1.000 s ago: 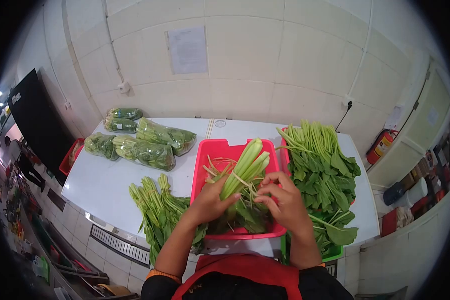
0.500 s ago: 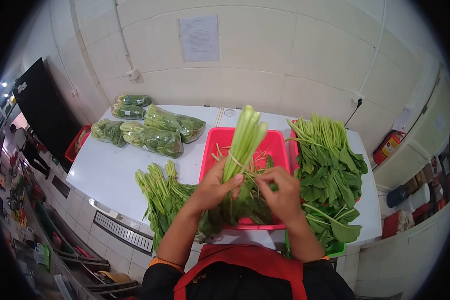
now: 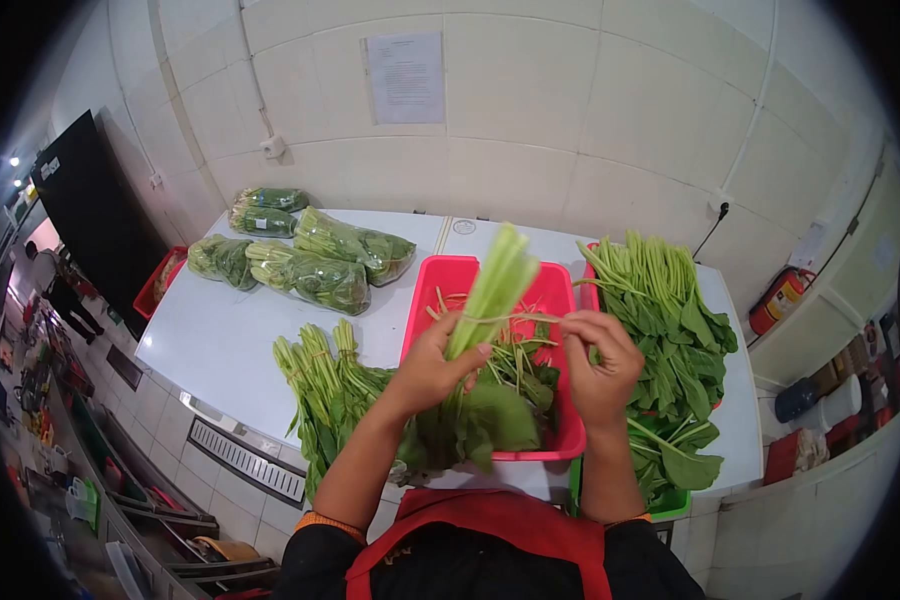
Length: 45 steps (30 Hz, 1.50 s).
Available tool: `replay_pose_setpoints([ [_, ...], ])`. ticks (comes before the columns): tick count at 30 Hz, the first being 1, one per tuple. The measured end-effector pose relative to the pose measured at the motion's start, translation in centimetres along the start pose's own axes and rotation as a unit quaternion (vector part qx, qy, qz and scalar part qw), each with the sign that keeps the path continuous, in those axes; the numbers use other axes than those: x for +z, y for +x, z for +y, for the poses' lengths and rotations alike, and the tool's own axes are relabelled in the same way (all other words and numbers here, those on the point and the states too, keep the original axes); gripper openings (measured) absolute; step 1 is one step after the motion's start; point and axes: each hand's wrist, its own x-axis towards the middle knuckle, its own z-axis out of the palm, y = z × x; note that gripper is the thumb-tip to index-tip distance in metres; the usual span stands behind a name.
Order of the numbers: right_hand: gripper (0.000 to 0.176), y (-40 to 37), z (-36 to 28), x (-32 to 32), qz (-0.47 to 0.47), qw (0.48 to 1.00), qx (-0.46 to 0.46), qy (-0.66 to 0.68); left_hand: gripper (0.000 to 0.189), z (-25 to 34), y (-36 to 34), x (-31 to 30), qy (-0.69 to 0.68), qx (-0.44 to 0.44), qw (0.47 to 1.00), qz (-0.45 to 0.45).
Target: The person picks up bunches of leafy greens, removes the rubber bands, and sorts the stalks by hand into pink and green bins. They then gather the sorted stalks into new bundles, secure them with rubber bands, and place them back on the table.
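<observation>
My left hand (image 3: pixel 438 368) is closed around a bunch of leafy greens (image 3: pixel 500 285), thick pale stems up and leaves hanging down over the red basin (image 3: pixel 568 420). A thin pale tie (image 3: pixel 518 317) goes around the stems and stretches out to the right. Its far end is pinched in the fingertips of my right hand (image 3: pixel 604 365), over the basin's right side. Inside the basin lie loose stems, leaves and pale strips. Left of my left arm, tied bunches of greens (image 3: pixel 320 385) rest at the table's front edge.
Bagged greens (image 3: pixel 315 275) lie at the table's back left. A big heap of greens (image 3: pixel 660 330) fills a red container on the right, with more leaves in a green container (image 3: pixel 675 503) below. The wall stands behind the table (image 3: pixel 200 330). A person (image 3: pixel 60 290) is far left.
My right hand has moved right and slightly up, drawing the tie out straight from the stems. My left hand still grips the bunch, with its stem tops shifted slightly.
</observation>
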Motion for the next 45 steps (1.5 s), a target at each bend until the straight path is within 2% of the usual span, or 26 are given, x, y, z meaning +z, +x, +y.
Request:
replay_pose_setpoints([
  [2,0.015,0.5,0.0,-0.1,0.059,0.994,-0.082,-0.05,0.039,-0.1,-0.1,0.3,0.055,-0.023,0.998,-0.023],
  [4,0.017,1.2,0.4,-0.9,0.117,0.976,-0.149,-0.105,0.041,-0.9,0.2,0.0,0.088,-0.004,0.996,-0.035],
  [7,0.024,2.5,1.1,-3.3,0.233,0.96,-0.108,-0.116,0.042,-1.1,0.0,-0.9,-0.016,-0.036,0.998,-0.041],
  [8,0.023,2.6,1.4,-3.8,0.218,0.959,-0.103,-0.148,0.042,-0.9,-0.1,-1.4,-0.075,-0.056,0.995,-0.039],
  [10,0.022,2.7,1.9,-4.4,0.185,0.955,-0.093,-0.212,0.042,-1.6,-0.1,-2.8,-0.173,-0.012,0.984,-0.039],
  [11,0.021,2.5,2.1,-4.0,0.114,0.96,-0.092,-0.241,0.042,-1.9,-0.1,-3.2,-0.222,0.011,0.974,-0.039],
  [12,0.019,2.1,2.3,-3.1,0.041,0.958,-0.091,-0.268,0.03,-1.3,0.0,-3.2,-0.225,0.025,0.974,-0.023],
  [13,0.019,1.7,2.5,-2.2,-0.033,0.951,-0.089,-0.294,0.029,-1.2,0.2,-3.1,-0.26,0.037,0.965,-0.018],
  [15,0.02,0.5,2.4,-0.4,-0.163,0.969,-0.068,-0.173,0.027,-1.3,0.6,-3.1,-0.327,0.062,0.943,-0.011],
  [16,0.02,0.0,2.0,0.3,-0.207,0.972,-0.048,-0.096,0.022,-1.8,1.0,-3.7,-0.351,0.075,0.932,-0.055],
  [18,0.02,-0.8,1.3,1.8,-0.294,0.954,-0.007,0.062,0.022,-1.9,0.8,-3.6,-0.406,0.102,0.905,-0.079],
  [21,0.023,-1.1,-0.9,3.2,-0.354,0.924,0.041,0.136,0.022,-1.8,0.9,-3.3,-0.466,0.144,0.862,-0.136],
  [22,0.024,-1.5,-1.0,4.0,-0.307,0.941,-0.001,0.141,0.022,-1.4,0.8,-2.7,-0.477,0.156,0.853,-0.14],
  [24,0.027,-1.4,-1.8,4.6,-0.323,0.936,0.021,0.141,0.026,-1.3,0.9,-2.2,-0.488,0.17,0.843,-0.15],
  [26,0.029,-1.4,-2.2,5.1,-0.346,0.925,0.058,0.143,0.039,-1.6,1.1,-1.8,-0.487,0.175,0.841,-0.16],
  [29,0.031,-1.9,-1.9,5.8,-0.373,0.904,0.126,0.163,0.067,-1.2,0.9,-0.5,-0.52,0.149,0.835,-0.098],
  [32,0.03,-2.7,-0.3,6.5,-0.383,0.889,0.162,0.191,0.082,-2.4,1.4,-1.3,-0.462,0.177,0.862,-0.108],
  [34,0.028,-2.8,0.1,6.3,-0.412,0.875,0.17,0.19,0.076,-2.7,1.7,-1.4,-0.469,0.184,0.858,-0.101],
  [37,0.023,-4.1,1.3,7.2,-0.387,0.864,0.183,0.266,0.065,-3.6,2.2,-1.7,-0.456,0.176,0.871,-0.053],
  [40,0.017,-3.5,1.3,6.5,-0.353,0.874,0.225,0.248,0.051,-4.2,1.9,-2.5,-0.455,0.154,0.877,0.008],
  [43,0.013,-2.3,2.3,4.6,-0.237,0.837,0.315,0.38,0.043,-4.5,1.1,-3.5,-0.467,0.153,0.87,0.032],
  [44,0.017,-2.1,4.0,3.4,-0.237,0.856,0.308,0.342,0.044,-4.8,0.7,-4.0,-0.469,0.145,0.869,0.053],
  [45,0.018,-1.8,4.4,2.3,-0.195,0.862,0.309,0.352,0.045,-5.1,0.4,-4.6,-0.47,0.138,0.868,0.077],
])
